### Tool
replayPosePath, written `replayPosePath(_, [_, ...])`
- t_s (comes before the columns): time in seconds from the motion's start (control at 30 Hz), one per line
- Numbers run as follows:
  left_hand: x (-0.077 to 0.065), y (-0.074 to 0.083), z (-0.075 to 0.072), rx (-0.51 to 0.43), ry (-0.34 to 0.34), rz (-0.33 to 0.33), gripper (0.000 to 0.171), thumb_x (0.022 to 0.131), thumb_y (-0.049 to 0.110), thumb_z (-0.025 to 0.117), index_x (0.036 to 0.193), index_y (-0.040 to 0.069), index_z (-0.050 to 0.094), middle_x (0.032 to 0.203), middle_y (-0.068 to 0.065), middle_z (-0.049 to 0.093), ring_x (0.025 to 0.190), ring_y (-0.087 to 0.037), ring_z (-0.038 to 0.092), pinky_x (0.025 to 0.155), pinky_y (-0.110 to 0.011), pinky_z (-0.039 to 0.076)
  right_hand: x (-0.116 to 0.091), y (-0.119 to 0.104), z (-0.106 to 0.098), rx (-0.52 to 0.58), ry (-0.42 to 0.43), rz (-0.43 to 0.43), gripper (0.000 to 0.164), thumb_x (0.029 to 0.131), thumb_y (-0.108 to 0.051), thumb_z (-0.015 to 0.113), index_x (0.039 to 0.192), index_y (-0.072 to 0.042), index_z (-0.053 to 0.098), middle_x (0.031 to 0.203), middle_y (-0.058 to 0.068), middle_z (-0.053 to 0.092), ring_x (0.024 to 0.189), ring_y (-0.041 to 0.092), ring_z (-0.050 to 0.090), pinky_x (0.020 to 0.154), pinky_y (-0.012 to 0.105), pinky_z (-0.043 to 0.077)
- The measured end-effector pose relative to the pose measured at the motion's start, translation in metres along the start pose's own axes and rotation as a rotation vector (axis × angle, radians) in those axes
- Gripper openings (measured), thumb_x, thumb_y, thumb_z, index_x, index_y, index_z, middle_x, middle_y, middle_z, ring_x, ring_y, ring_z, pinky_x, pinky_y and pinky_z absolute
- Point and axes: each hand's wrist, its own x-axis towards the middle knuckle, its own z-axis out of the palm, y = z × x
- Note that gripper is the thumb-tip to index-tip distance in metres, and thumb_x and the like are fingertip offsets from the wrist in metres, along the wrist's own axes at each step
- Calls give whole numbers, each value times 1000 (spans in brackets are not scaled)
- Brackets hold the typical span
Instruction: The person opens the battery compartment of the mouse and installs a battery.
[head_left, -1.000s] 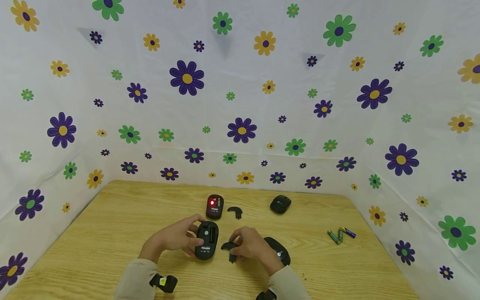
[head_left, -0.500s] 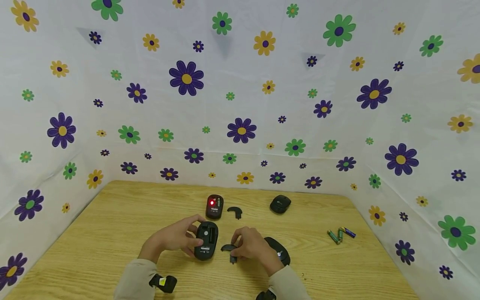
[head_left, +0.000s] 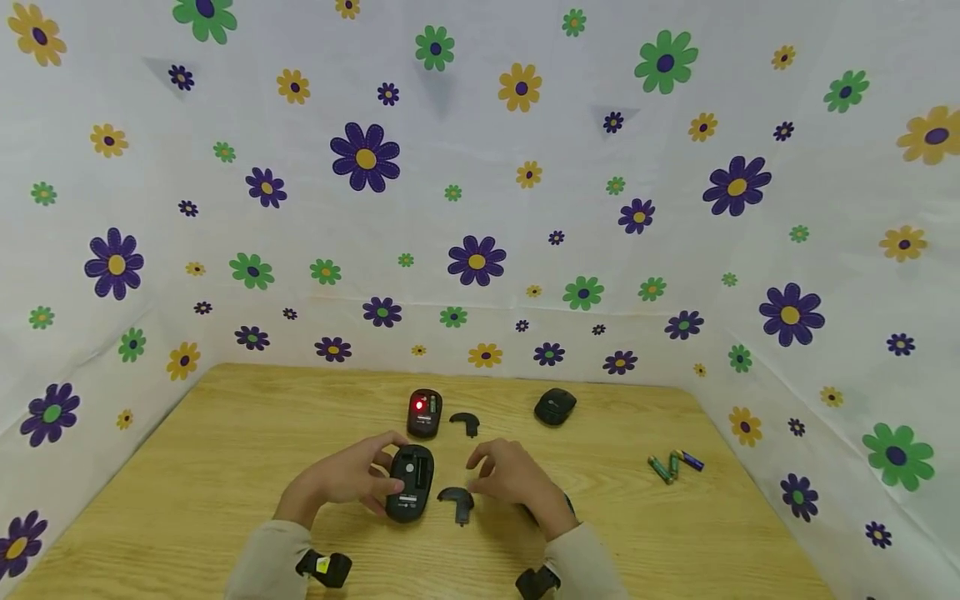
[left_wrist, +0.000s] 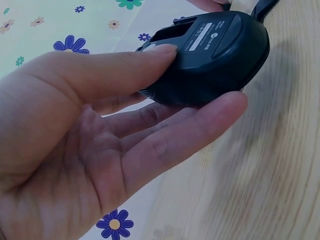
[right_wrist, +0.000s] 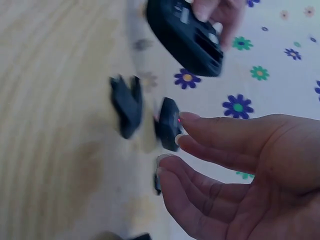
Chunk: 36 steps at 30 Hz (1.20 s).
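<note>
My left hand [head_left: 347,479] grips a black computer mouse [head_left: 411,496], its underside turned up and its battery slot uncovered. In the left wrist view the thumb lies on the underside of the mouse [left_wrist: 220,62] while the fingers support it from beneath. Just right of it, a curved black battery cover [head_left: 461,500] with a short tab lies on the table. My right hand [head_left: 513,482] hovers beside that cover, holding nothing. In the right wrist view the fingers of the right hand [right_wrist: 235,175] are bent loosely, thumb and fingertips apart.
Behind the hands lie an upturned mouse [head_left: 424,421] with a red light and another battery cover [head_left: 468,422]. A black mouse [head_left: 556,407] sits further right. Part of another dark mouse [head_left: 572,505] shows behind the right wrist. Small batteries [head_left: 662,470] lie at the right on the wooden table [head_left: 225,433].
My right hand has let go of the battery cover and moved slightly up and right, now covering more of the mouse behind it. The left hand keeps its hold. The head view has shifted slightly.
</note>
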Motion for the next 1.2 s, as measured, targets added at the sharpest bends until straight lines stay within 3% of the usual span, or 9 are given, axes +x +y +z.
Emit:
replayPosePath(0.17, [1,-2,0,4,-7,-2,55,98,5,68,146,6,40,121,-21,65,98,-28,72,73,-48,67,-9,11,-25,15,68,23,23,91,-14,79,111,-4,74,93,12,73,74,20,66,64,35,59])
replayPosePath(0.37, [1,-3,0,9,-5,-4,55,98,5,68,146,7,40,123,-22,64,97,-28,73,73,-47,67,-28,46,-67,78,141,111,21,92,-8,75,112,0,74,94,16,72,72,27,72,63,35,63])
replayPosePath(0.5, [1,-3,1,6,-4,-1,56,98,6,69,147,6,40,123,-23,64,93,-28,74,72,-47,67,-41,79,-97,24,182,170,22,93,-6,72,114,2,73,96,18,73,76,30,72,65,38,64])
replayPosePath(0.67, [2,-3,1,10,4,-11,57,98,6,69,147,7,41,121,-21,64,89,-28,74,71,-46,67,-53,115,-123,-78,174,242,23,95,-4,70,115,6,70,98,22,73,78,30,71,67,41,63])
replayPosePath(0.97, [2,-3,1,12,-2,-13,55,98,5,69,146,8,41,124,-22,64,92,-29,74,72,-46,67,-60,149,-142,-190,138,291,21,90,4,68,111,9,71,113,32,68,90,36,70,72,45,62])
replayPosePath(1.2, [2,-2,0,13,0,-16,55,98,5,69,146,7,41,124,-22,64,97,-30,74,72,-46,68,-59,165,-140,-201,148,305,22,83,9,66,104,7,74,104,31,70,90,40,68,72,49,62])
